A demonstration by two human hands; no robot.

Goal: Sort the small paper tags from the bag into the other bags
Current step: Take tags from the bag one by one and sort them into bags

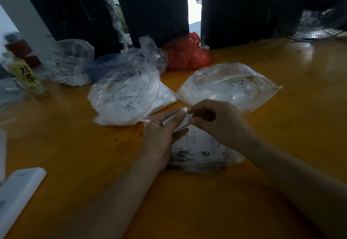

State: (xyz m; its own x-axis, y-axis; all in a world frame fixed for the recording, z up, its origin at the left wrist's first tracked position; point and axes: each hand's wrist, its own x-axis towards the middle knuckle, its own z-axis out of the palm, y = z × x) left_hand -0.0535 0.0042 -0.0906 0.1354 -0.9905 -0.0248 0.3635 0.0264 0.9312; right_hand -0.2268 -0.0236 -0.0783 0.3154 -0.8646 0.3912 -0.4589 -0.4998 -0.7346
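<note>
So the right hand [221, 120] is pinching one paper tag [185, 121] off a small stack gripped in the left hand [161, 137], right above the flat source bag [202, 154] mid-table. Looks like mid-sort; next it probably has to read the size and pick between the two stuffed bags [124, 96] toward the table's [75, 154] far edge.

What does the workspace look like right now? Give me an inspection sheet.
Surface: orange table, glossy.
Job's things: flat printed bag under the hands; two full clear bags, middle bag and right bag; a small bag far left.
Clutter: red bag, green bottle, white block.
Hands: left hand holds tags; right hand fingers pinch one.
Cables: nothing seen.
Surroundings: black panels, fan.
</note>
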